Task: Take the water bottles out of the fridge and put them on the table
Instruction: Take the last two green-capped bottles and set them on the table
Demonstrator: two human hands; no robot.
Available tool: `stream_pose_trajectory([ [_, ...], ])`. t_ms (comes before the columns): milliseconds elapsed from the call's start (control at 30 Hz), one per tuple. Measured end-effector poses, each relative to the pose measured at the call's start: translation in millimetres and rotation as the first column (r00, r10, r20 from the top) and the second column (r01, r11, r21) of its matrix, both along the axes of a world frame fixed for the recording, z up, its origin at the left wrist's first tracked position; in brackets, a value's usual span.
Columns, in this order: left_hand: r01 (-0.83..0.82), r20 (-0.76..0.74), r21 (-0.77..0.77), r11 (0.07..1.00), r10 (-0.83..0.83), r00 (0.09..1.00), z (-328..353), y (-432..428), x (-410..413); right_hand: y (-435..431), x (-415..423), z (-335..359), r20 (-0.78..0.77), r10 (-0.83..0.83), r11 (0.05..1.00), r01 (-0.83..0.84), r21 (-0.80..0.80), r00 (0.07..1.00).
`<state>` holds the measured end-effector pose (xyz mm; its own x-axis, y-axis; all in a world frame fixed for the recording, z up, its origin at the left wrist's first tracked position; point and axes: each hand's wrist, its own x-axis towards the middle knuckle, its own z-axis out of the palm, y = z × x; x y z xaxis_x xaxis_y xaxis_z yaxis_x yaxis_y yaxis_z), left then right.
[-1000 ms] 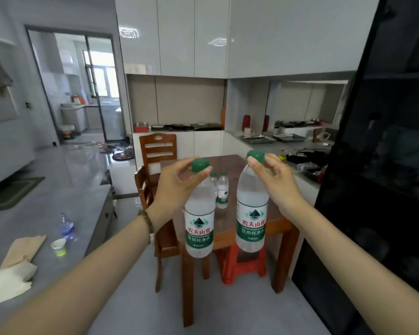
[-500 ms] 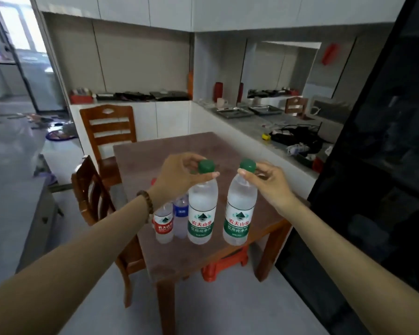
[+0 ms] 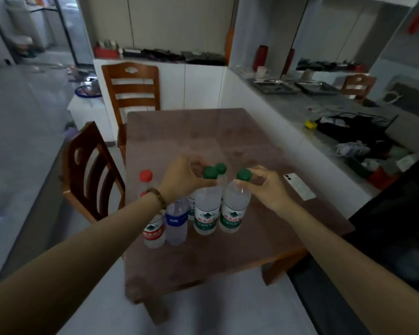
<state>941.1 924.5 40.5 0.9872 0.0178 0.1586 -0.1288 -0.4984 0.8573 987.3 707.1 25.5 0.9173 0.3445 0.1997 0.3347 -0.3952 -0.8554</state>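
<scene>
Two green-capped water bottles stand side by side near the front of the brown table [image 3: 203,131]. My left hand [image 3: 183,176] grips the neck of the left bottle [image 3: 206,211]. My right hand [image 3: 264,183] pinches the neck of the right bottle [image 3: 232,211]. Both bottle bases look level with the tabletop. Just left of them stand a red-capped bottle [image 3: 153,228] and a blue-labelled bottle [image 3: 177,221]. Another green-capped bottle [image 3: 221,169] shows behind the two held ones.
A white phone [image 3: 299,186] lies on the table to the right of my right hand. Two wooden chairs [image 3: 92,170] [image 3: 131,88] stand at the left and far sides. A grey cluttered counter [image 3: 324,122] runs along the right; the dark fridge [image 3: 397,238] is at right.
I have stepped up to the table and both hands have lowered their bottles from the air down to the tabletop beside the other bottles.
</scene>
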Motion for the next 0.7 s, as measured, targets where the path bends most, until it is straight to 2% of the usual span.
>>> stream_pose_trajectory([
  [200,-0.141,-0.047,0.145,0.979,0.149,0.988,-38.6,-7.0,14.0,-1.3,41.9,-40.9,-0.102,0.121,0.99,-0.127,-0.057,0.987],
  [400,-0.109,-0.032,0.403,0.909,0.133,0.991,-45.3,-12.7,17.9,4.4,53.9,-65.1,-0.143,0.173,0.983,-0.181,-0.043,0.974],
  [567,-0.104,-0.01,0.453,0.885,0.121,0.993,-46.6,-9.6,14.7,11.4,57.7,-71.5,-0.129,0.203,0.979,-0.206,-0.011,0.971],
  [700,-0.092,-0.025,0.436,0.895,0.114,0.993,-47.2,-5.5,12.3,16.6,59.3,-70.7,-0.12,0.211,0.977,-0.213,-0.001,0.97],
])
